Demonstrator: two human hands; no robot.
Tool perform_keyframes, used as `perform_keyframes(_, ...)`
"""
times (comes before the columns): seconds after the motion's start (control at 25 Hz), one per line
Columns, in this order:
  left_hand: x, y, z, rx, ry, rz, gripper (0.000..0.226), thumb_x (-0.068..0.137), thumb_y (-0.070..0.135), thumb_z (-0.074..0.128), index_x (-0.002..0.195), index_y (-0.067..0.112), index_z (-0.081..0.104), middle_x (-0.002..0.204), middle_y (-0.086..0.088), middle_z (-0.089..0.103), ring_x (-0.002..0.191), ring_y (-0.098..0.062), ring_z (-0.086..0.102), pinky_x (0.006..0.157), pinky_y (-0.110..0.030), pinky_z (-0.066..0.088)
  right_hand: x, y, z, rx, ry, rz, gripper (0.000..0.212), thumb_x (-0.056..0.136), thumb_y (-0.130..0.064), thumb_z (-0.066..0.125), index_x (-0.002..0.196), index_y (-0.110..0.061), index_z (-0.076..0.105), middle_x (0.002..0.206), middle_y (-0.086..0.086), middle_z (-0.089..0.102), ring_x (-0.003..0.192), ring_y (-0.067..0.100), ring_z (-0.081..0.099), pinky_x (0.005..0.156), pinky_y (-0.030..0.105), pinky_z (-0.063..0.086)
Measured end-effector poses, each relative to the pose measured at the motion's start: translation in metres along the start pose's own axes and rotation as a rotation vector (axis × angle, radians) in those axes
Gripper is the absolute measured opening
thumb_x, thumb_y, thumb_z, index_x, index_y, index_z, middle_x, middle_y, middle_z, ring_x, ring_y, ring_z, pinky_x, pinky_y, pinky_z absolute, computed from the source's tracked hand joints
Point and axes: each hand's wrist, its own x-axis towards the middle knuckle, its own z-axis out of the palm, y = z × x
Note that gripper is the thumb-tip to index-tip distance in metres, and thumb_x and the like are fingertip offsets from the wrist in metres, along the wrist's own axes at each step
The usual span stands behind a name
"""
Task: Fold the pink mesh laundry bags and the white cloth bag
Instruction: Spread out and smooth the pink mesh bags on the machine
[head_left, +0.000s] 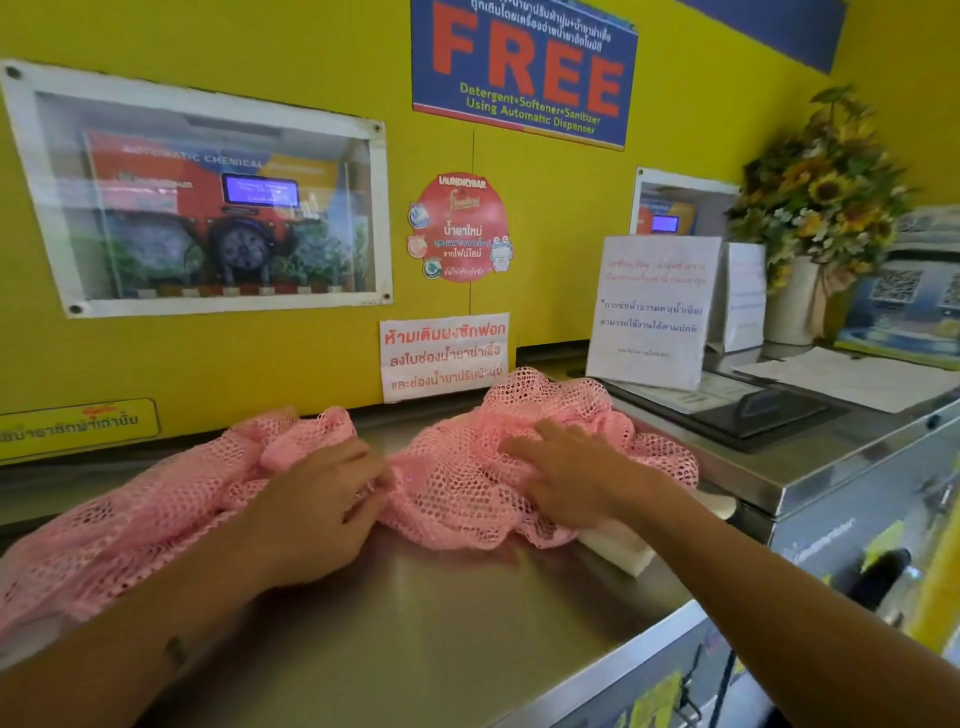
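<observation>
Pressing down on crumpled pink mesh (467, 467), I have both arms stretched over the steel counter (426, 613) at the middle of the frame. My left hand (317, 506) is curled, its fingertips pinching a bunch of the mesh where the netting gathers at centre; the rest of that netting trails off toward the lower left edge. My right hand (566, 475) lies flat with fingers spread, released, palm resting on the mesh heap right of centre. Whether this is one bag or two I cannot tell. The white cloth bag (618, 545) peeks out from under the heap and my right forearm, at the counter's right side. Just behind the heap, against the yellow wall (322, 104), a taped paper notice (445, 356) touches the netting's top edge. To the right, on a slightly higher steel top, stand a propped white sign (652, 312), a dark tray (748, 415) and loose papers (852, 376), with a vase of sunflowers (815, 208) in the upper right.
</observation>
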Motion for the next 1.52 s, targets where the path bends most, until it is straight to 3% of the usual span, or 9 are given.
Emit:
perform_keyframes(0.2,0.003,-0.006,-0.031,-0.028,-0.019,-0.087,0.019,0.085,0.055,0.046,0.101,0.045,0.047,0.114,0.022,0.050,0.112,-0.007,0.048,0.096,-0.034,0.041,0.006,-0.031,-0.061,0.047,0.243,0.038,0.058,0.088,-0.061,0.045,0.142,-0.043,0.036,0.151,0.003,0.037,0.138,0.033,0.034,0.113,0.063,0.021)
perform_keyframes(0.36,-0.015,-0.035,-0.045,0.233,-0.437,-0.523,0.097,0.061,0.079,0.043,0.146,0.043,0.015,0.161,0.001,0.012,0.147,-0.031,0.016,0.115,-0.054,0.022,0.023,-0.088,-0.074,0.329,0.247,-0.219,0.063,0.084,-0.063,0.047,0.141,-0.037,0.041,0.141,0.003,0.044,0.128,0.030,0.043,0.104,0.055,0.039)
perform_keyframes(0.56,-0.042,-0.061,-0.047,0.021,-0.270,-0.581,0.075,0.075,0.043,0.063,0.142,0.037,0.030,0.141,-0.008,0.051,0.123,-0.029,0.051,0.101,-0.040,0.044,0.068,-0.151,-0.028,0.214,-0.212,-0.306,0.067,0.083,-0.031,0.063,0.145,-0.024,0.038,0.147,0.005,0.046,0.125,0.027,0.049,0.101,0.042,0.043)
perform_keyframes(0.76,-0.063,-0.082,-0.089,0.549,-0.418,-0.700,0.078,0.079,0.050,0.058,0.146,0.041,0.019,0.149,-0.008,0.036,0.137,-0.033,0.032,0.111,-0.054,0.027,0.105,-0.137,-0.048,0.888,0.075,-0.282,0.025,0.089,-0.007,0.058,0.107,-0.018,0.071,0.113,0.002,0.068,0.102,0.019,0.063,0.087,0.038,0.050)
perform_keyframes(0.88,-0.074,-0.081,-0.105,0.407,-0.594,-0.720,0.092,0.069,0.058,0.060,0.145,0.053,0.008,0.158,-0.006,0.015,0.146,-0.032,0.011,0.113,-0.065,0.016,0.121,-0.124,-0.026,0.569,0.191,-0.051,0.019,0.086,-0.018,0.055,0.104,-0.019,0.063,0.111,0.007,0.065,0.092,0.024,0.060,0.077,0.036,0.050)
perform_keyframes(1.0,-0.064,-0.064,-0.100,-0.036,-0.391,-0.646,0.068,0.078,0.074,0.047,0.141,0.057,0.026,0.158,0.010,0.019,0.147,-0.018,0.013,0.114,-0.062,0.001,0.120,-0.131,-0.008,0.456,-0.014,0.026,0.045,0.082,-0.030,0.056,0.126,-0.020,0.050,0.123,0.007,0.057,0.103,0.026,0.055,0.086,0.039,0.049)
perform_keyframes(1.12,-0.053,-0.060,-0.073,-0.118,-0.103,-0.609,0.024,0.096,0.049,0.040,0.107,0.036,0.058,0.126,0.006,0.056,0.116,-0.019,0.050,0.108,-0.047,0.033,0.102,-0.145,-0.016,0.523,0.061,-0.202,0.063,0.080,-0.025,0.058,0.140,-0.026,0.040,0.137,0.003,0.051,0.117,0.024,0.052,0.097,0.040,0.046)
perform_keyframes(1.36,-0.068,-0.093,-0.078,0.281,-0.553,-0.787,0.055,0.074,0.061,0.056,0.127,0.057,0.043,0.161,0.008,0.012,0.149,-0.027,0.003,0.108,-0.075,0.002,0.057,-0.146,-0.047,0.865,-0.530,-0.516,0.030,0.093,-0.032,0.061,0.123,-0.032,0.065,0.105,0.001,0.071,0.077,0.010,0.058,0.062,0.025,0.045)
perform_keyframes(1.52,-0.065,-0.079,-0.092,0.299,-0.151,-0.714,0.026,0.084,0.027,0.056,0.103,0.042,0.066,0.141,0.011,0.044,0.138,-0.019,0.033,0.112,-0.067,0.013,0.072,-0.157,-0.031,0.944,0.189,-0.355,0.024,0.093,-0.015,0.061,0.115,-0.023,0.068,0.094,0.002,0.067,0.079,0.011,0.058,0.059,0.013,0.043)
